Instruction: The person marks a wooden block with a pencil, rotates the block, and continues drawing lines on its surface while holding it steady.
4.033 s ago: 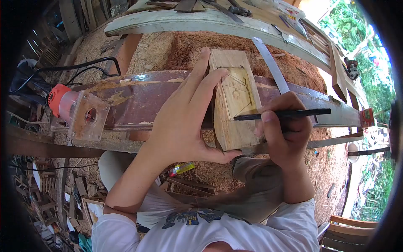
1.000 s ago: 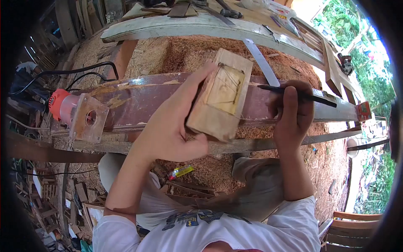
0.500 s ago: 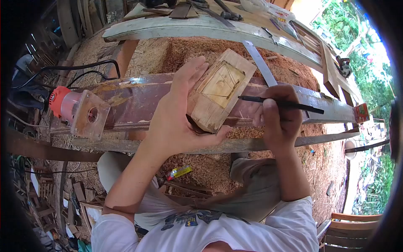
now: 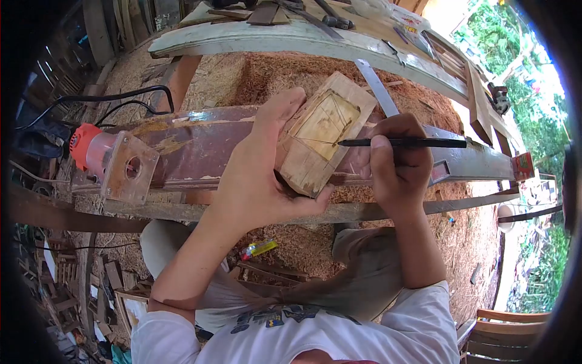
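My left hand (image 4: 251, 161) is wrapped round a wooden block (image 4: 305, 162), holding it tilted above the bench. The block's upper face has a shallow pale recess crossed by thin dark pencil-like lines. Between the fingers and thumb of my right hand (image 4: 400, 164) is a black pen (image 4: 424, 143), held almost level. Its tip points left and reaches the lower right part of the recess. Behind my right hand a metal ruler (image 4: 377, 88) slants across the bench.
An orange router (image 4: 91, 148) with a clear square base lies at the left of the dark red beam (image 4: 200, 142). A hammer (image 4: 337, 22) and wood strips lie on the far plank bench (image 4: 254, 41). Wood shavings cover the ground. A yellow-and-red item (image 4: 259, 249) lies near my legs.
The pen tip has shifted slightly left onto the recess, and the pen lies more level. The block and left hand have moved slightly right.
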### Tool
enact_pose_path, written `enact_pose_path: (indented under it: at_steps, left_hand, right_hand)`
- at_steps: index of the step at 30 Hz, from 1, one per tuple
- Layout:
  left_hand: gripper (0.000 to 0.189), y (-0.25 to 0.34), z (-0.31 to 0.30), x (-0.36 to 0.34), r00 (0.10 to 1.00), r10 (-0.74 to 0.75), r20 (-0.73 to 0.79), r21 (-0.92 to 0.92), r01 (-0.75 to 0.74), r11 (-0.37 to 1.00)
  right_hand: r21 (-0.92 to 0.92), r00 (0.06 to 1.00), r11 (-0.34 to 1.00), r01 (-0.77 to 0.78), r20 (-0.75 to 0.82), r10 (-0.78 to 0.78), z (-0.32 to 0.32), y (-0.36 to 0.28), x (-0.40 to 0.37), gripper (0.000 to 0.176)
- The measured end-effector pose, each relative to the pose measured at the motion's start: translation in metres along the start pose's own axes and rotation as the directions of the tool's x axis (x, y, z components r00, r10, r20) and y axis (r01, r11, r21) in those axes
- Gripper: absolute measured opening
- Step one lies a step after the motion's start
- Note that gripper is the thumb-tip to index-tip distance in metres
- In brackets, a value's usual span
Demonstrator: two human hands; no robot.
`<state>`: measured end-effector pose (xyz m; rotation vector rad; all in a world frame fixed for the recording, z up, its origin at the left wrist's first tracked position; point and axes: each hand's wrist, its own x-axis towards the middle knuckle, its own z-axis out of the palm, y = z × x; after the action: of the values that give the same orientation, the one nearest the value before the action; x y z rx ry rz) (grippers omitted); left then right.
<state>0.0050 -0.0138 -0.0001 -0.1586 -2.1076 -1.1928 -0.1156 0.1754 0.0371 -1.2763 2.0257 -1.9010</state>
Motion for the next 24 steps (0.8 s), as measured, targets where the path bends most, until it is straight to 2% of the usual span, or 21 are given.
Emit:
enact_pose_path:
  at_steps: [3, 5, 8, 12, 15, 17, 18, 20, 24]
  left_hand:
    - [0.114, -0.0008, 0.0007, -0.0005, 1.000, -0.019, -0.001, -0.023, 0.019, 1.000]
    - [0.112, -0.0014, 0.0010, -0.0003, 1.000, 0.020, -0.023, 0.005, -0.020, 1.000]
    - [0.111, -0.0010, -0.0004, 0.0004, 1.000, 0.013, -0.006, 0.027, -0.013, 1.000]
    - [0.111, 0.0005, -0.0002, 0.0009, 1.000, 0.017, -0.019, -0.012, -0.017, 1.000]
    - [0.113, 0.0016, -0.0031, 0.0010, 0.999, 0.015, 0.040, 0.031, -0.016, 0.999]
    - [0.113, 0.0035, -0.0033, 0.0018, 0.999, -0.012, 0.040, -0.001, 0.012, 1.000]
    - [0.113, 0.0033, -0.0025, 0.0018, 0.999, -0.011, 0.039, 0.002, 0.010, 1.000]
    - [0.110, 0.0015, 0.0000, 0.0009, 1.000, 0.003, -0.005, 0.001, -0.003, 1.000]
    - [0.111, -0.0002, -0.0003, 0.0000, 1.000, 0.005, 0.000, 0.011, -0.005, 1.000]
  right_hand:
    - [0.004, 1.000, 1.000, 0.013, -0.022, -0.013, 0.0013, 0.0001, 0.0029, 0.004]
    - [0.078, 0.997, 0.995, -0.055, -0.041, 0.058, -0.0002, -0.0034, 0.0059, 0.004]
    - [0.145, 1.000, 0.989, -0.010, -0.024, 0.013, 0.0010, 0.0017, 0.0076, 0.003]
    - [0.079, 0.998, 0.995, 0.061, 0.022, -0.063, 0.0014, 0.0005, 0.0053, 0.003]
    - [0.115, 0.999, 0.993, -0.031, -0.023, 0.034, 0.0008, -0.0007, 0.0080, 0.002]
    - [-0.010, 0.999, 1.000, -0.007, -0.048, 0.006, 0.0006, -0.0003, 0.0096, 0.002]
    - [-0.008, 0.999, 1.000, -0.004, -0.048, 0.004, -0.0001, 0.0009, 0.0089, 0.002]
    - [-0.070, 0.997, 0.995, 0.077, 0.029, -0.075, -0.0018, 0.0044, 0.0066, 0.002]
    - [0.036, 0.999, 0.999, -0.012, -0.049, 0.014, 0.0010, 0.0035, 0.0104, 0.002]
